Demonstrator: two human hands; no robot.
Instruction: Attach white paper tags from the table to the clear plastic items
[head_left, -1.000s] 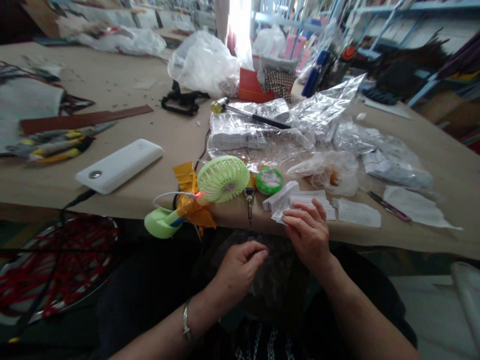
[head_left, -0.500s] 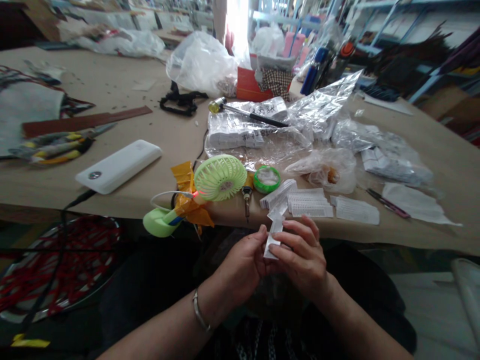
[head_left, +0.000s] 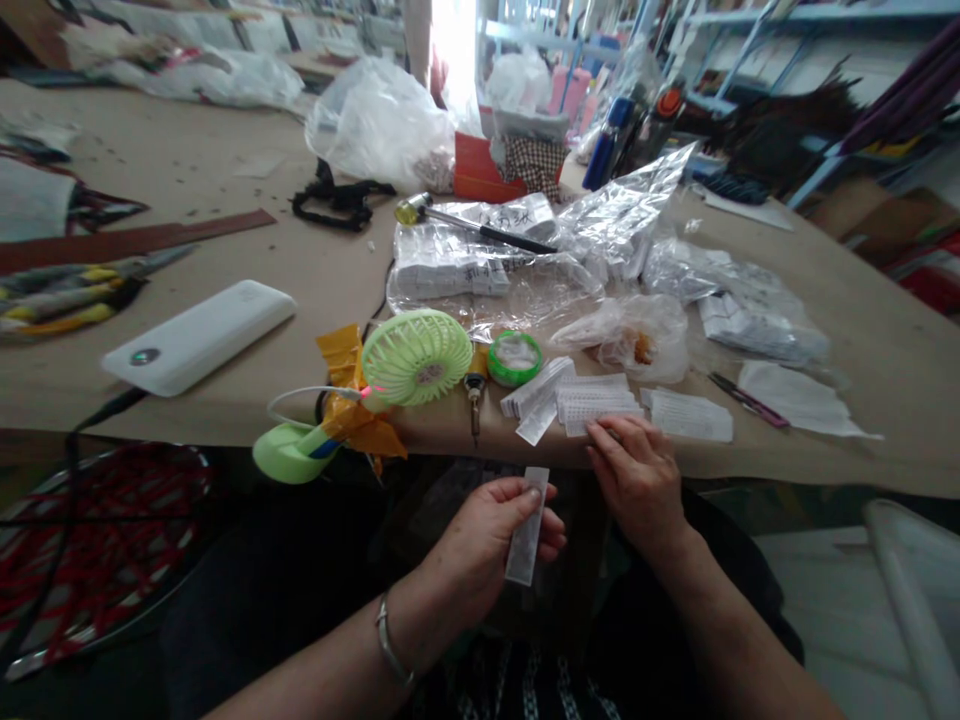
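Observation:
My left hand (head_left: 487, 535) is closed on a narrow white paper strip (head_left: 527, 525), held upright over my lap below the table edge. My right hand (head_left: 637, 470) rests at the table's front edge, fingers curled down next to a stack of white printed slips (head_left: 596, 403). More slips fan out to the left in a small pile (head_left: 536, 392) and another sheet (head_left: 690, 415) lies to the right. Whether the right fingers pinch a slip is hidden.
A green mini fan (head_left: 416, 357) taped with yellow tape stands at the table edge, a green tape roll (head_left: 514, 358) beside it. A white power bank (head_left: 199, 335), pliers (head_left: 67, 295), a hammer (head_left: 472, 225) and several plastic bags of labels (head_left: 480, 270) lie farther back.
Both hands met on a strip half a second ago. Now the left hand holds it alone, lower down, and the right hand has gone back up to the slips at the table edge.

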